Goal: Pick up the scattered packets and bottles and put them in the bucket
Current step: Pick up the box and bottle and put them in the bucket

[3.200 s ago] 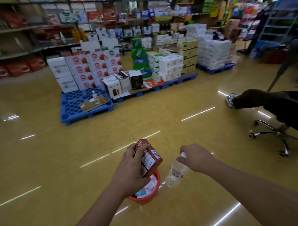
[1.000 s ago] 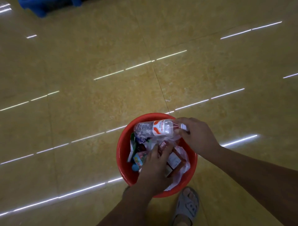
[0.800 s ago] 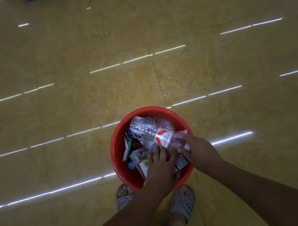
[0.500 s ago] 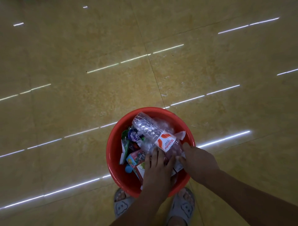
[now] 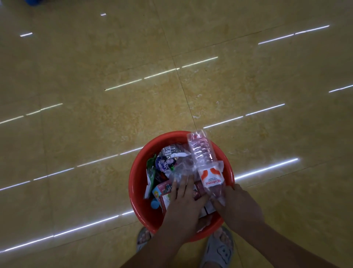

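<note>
A red bucket (image 5: 133,183) stands on the floor at my feet, holding several packets (image 5: 164,162), a red carton (image 5: 198,191) and a blue cap (image 5: 154,204). My left hand (image 5: 183,208) lies flat on the carton inside the bucket, fingers spread. My right hand (image 5: 240,208) grips the neck end of a clear plastic bottle (image 5: 202,158) with a white and orange label. The bottle slants across the pile, its base over the bucket's far rim.
My two feet in grey sandals (image 5: 219,248) stand just behind the bucket. Glossy yellow floor tiles with strip-light reflections spread all around. A blue pallet corner (image 5: 34,2) shows at the top left edge.
My right hand has swung the bottle from lying crosswise to pointing away from me over the far rim. My left hand stays pressed on the carton in the bucket.
</note>
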`<state>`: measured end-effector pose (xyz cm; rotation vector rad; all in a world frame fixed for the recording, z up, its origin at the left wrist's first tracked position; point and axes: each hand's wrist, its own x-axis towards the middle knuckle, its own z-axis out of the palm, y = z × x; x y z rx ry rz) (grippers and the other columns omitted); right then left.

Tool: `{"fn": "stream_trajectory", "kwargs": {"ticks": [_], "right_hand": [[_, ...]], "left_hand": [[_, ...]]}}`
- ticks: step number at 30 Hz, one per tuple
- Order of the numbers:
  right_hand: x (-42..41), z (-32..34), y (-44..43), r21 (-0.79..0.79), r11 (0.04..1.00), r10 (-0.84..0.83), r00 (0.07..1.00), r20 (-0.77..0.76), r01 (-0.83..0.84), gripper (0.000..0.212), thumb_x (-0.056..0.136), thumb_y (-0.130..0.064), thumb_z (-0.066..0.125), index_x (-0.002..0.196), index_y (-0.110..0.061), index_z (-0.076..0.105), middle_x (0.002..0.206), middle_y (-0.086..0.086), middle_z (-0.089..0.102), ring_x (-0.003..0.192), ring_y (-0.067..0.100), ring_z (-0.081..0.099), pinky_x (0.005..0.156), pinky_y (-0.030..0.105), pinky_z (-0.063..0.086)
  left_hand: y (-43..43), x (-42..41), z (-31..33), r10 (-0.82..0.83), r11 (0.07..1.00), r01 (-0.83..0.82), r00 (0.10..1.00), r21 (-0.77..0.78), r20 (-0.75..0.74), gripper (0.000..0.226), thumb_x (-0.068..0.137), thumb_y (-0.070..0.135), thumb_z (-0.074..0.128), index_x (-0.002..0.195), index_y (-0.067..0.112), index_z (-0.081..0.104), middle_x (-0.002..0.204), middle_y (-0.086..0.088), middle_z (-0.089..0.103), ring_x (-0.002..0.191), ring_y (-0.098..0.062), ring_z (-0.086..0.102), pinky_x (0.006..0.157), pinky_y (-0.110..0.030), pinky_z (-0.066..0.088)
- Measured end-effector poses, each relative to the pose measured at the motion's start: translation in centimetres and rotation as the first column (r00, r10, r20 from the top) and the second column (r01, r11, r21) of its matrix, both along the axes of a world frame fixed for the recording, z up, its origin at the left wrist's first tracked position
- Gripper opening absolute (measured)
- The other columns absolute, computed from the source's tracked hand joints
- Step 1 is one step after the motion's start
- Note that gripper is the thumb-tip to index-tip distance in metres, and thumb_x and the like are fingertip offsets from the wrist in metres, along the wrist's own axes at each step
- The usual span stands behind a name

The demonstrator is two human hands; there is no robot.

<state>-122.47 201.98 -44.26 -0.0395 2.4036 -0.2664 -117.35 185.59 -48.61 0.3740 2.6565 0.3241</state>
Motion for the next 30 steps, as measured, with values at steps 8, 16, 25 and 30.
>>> {"fn": "stream_trajectory", "kwargs": {"ticks": [8,16,25,30], "right_hand": [[-2.0,0.1,-1.0,0.151,0.986,0.068,0.997,0.045,-0.074,0.043,0.085,-0.056,0.053,0.112,-0.024,0.06,0.106,0.001,0.057,0.1,0.021,0.058,0.077,0.033,0.05],[-4.2,0.2,-1.1,0.217,0.963,0.14,0.984,0.114,-0.162,0.051,0.076,-0.065,0.064,0.107,-0.023,0.067,0.106,0.001,0.063,0.1,0.021,0.063,0.077,0.03,0.05],[-2.4,2.8,0.9,0.149,0.976,0.132,0.977,0.17,-0.157,0.047,0.083,-0.065,0.056,0.111,-0.028,0.062,0.105,-0.003,0.059,0.099,0.017,0.062,0.076,0.029,0.049],[-2.9,6.0,1.5,0.134,0.976,0.153,0.977,0.149,-0.174,0.04,0.089,-0.059,0.053,0.108,-0.025,0.059,0.106,-0.002,0.057,0.104,0.017,0.061,0.073,0.029,0.043]], "left_hand": [[-1.2,-0.8,3.0,0.206,0.949,-0.191,0.978,0.251,-0.037,0.045,0.082,0.051,0.056,0.125,0.037,0.052,0.147,0.007,0.038,0.142,-0.02,0.028,0.115,-0.052,0.025],[-0.7,-2.2,3.4,0.317,0.922,-0.268,0.936,0.279,-0.151,0.04,0.086,0.042,0.058,0.123,0.031,0.052,0.133,-0.001,0.048,0.128,-0.023,0.041,0.103,-0.05,0.041],[-1.1,-2.1,5.4,0.325,0.923,-0.277,0.933,0.268,-0.155,0.036,0.088,0.046,0.058,0.119,0.028,0.061,0.123,0.004,0.053,0.12,-0.019,0.048,0.102,-0.04,0.044],[-0.8,-3.2,8.3,0.285,0.933,-0.252,0.953,0.255,-0.099,0.039,0.088,0.051,0.051,0.122,0.033,0.056,0.129,0.007,0.048,0.125,-0.018,0.044,0.102,-0.04,0.043]]}}
